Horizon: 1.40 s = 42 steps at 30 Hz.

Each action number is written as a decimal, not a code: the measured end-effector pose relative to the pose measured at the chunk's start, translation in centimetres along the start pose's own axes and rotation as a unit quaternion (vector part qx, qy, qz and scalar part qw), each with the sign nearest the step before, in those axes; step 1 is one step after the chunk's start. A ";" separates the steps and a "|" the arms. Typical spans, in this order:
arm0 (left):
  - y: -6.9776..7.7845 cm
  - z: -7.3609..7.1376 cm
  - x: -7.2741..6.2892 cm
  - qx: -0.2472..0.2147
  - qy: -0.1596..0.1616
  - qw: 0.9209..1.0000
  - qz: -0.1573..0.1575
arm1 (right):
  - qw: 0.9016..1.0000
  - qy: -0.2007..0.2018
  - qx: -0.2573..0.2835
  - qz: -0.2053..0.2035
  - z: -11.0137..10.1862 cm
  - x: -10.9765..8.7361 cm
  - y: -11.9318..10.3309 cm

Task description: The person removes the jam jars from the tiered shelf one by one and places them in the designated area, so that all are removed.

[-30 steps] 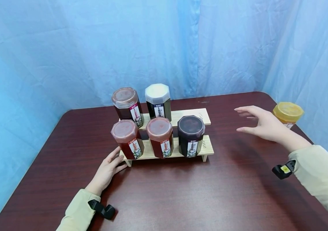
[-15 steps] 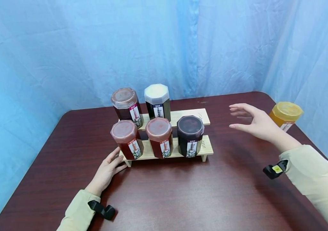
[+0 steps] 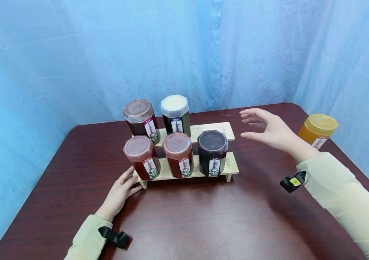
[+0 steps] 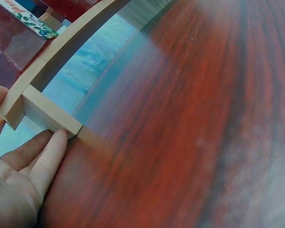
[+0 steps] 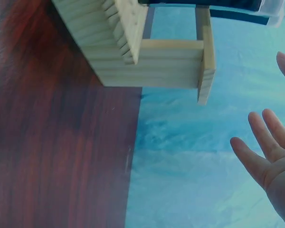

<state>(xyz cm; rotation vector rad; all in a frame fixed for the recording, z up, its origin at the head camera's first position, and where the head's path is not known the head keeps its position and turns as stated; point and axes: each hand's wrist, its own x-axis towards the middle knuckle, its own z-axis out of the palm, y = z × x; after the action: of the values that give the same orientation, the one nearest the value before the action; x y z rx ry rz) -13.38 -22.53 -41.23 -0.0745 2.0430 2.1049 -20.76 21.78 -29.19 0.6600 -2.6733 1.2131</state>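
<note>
Right hand spread wide, holding nothing; left hand at rack's end

Left fingers touch the near-left end of the rack, at shelf edge and leg; no jar gripped. Rack stands mid-table, three jars on the near shelf, two on the far. Right hand in the air, right of the far shelf, thumb apart from fingers. Yellow jar at far right, beyond that wrist. Judgement: rack stiff, light alone, top-heavy loaded; best held at shelf ends. Jars look full, likely weighty, smooth; hold round the body, below the lid. Glass or plastic, cannot tell.
</note>
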 end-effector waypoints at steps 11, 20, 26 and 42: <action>0.0 0.1 -0.1 0.005 0.004 1.000 0.001 | 0.998 -0.020 0.053 0.013 1.0 1.7 -2.7; 0.1 0.1 -0.1 0.006 0.002 1.000 0.002 | 0.995 -0.040 0.087 0.026 2.1 2.9 -5.3; 0.1 0.1 -0.2 0.009 0.003 1.000 0.001 | 0.990 -0.051 0.102 0.082 2.9 4.0 -7.3; 0.2 0.2 -0.2 0.010 0.004 1.000 0.005 | 0.987 -0.074 0.100 0.097 6.3 6.6 -11.6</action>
<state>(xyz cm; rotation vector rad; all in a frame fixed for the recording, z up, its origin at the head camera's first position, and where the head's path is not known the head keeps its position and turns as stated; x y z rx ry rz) -13.23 -22.34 -40.95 -0.0696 2.0732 2.0941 -21.19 8.15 -23.47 0.5435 -2.8168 1.5575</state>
